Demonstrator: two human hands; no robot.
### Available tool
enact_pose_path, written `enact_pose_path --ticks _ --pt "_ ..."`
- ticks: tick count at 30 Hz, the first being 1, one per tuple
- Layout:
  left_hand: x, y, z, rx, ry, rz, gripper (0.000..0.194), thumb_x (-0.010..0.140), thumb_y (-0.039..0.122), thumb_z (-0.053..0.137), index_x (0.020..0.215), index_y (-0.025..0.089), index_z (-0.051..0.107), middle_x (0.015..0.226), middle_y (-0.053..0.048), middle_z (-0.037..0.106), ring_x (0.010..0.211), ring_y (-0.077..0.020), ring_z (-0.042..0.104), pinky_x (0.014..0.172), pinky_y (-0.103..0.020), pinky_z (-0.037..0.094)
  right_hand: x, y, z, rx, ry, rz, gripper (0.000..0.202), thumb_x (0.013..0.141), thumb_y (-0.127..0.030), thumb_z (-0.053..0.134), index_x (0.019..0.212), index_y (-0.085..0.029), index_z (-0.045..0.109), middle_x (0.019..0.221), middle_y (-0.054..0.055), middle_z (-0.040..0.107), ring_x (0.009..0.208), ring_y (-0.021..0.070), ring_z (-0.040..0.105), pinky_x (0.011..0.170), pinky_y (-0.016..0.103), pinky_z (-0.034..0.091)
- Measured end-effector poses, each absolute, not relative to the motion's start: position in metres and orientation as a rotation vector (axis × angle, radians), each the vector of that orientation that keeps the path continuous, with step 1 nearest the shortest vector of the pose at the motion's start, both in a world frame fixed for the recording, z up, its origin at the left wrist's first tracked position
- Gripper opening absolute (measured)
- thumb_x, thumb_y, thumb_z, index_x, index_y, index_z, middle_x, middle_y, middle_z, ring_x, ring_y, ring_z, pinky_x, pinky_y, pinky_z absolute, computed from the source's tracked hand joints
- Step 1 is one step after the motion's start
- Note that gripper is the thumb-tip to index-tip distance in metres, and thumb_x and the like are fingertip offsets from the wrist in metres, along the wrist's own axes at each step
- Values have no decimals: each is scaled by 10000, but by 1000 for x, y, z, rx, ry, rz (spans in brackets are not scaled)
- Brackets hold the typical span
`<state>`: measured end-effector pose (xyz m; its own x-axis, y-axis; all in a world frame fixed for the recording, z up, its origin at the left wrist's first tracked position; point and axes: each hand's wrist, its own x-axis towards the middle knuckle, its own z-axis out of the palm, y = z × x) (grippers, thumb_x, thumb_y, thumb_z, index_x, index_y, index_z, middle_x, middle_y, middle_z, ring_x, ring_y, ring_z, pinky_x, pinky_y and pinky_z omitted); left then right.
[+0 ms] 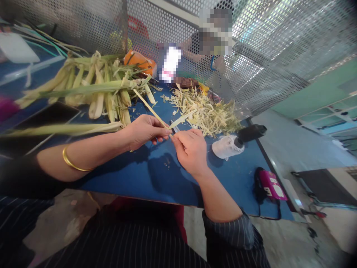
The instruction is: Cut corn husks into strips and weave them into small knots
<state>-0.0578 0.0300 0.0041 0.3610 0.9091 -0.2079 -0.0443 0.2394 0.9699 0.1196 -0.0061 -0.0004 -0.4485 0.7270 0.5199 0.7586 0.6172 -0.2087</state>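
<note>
Above the blue table, my left hand [147, 131] pinches a thin pale plant stalk [150, 108] that slants up and to the left. Close against it, my right hand [192, 149] is closed round a small knife [174, 127]; its handle is hidden in my fingers and only part of the blade shows. A pale peeled strip [182, 119] curls up to the right from where the blade meets the stalk. Behind lies a heap of yellowish shavings [209, 111]. To the left rests a pile of thick green-white stalks [96, 89], and one long stalk [67, 129] lies near my left forearm.
A white thread cone [225, 147] and a black cone [252, 131] stand right of my right hand. A magenta pouch [273, 185] sits by the right edge of the table [167, 186]. An orange packet [139, 62] lies behind; a perforated metal screen [167, 22] rises there, with a person beyond.
</note>
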Motion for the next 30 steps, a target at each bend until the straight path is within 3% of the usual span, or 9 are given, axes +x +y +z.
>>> enact_pose_path --ticks 18,25,30 --pt "-64 36 14 1008 1032 757 58 755 99 693 699 89 698 537 -15 603 424 -59 492 403 -173 372 122 -5 1 -1154 -2219 195 255 929 -235 479 686 -195 550 615 -30 572 616 112 504 772 300 377" --pt "-71 44 13 972 938 733 292 835 370 640 702 117 700 666 -72 664 508 -108 557 443 -224 438 122 0 -2 -1284 -2238 109 177 911 -235 487 783 -195 604 660 -15 639 677 138 570 894 340 385" --pt "-69 40 12 1051 967 720 287 785 398 687 704 123 714 697 -75 681 515 -102 552 439 -215 414 121 -1 -6 -1271 -2222 111 177 922 -307 501 819 -204 602 700 -17 660 660 130 567 940 349 383"
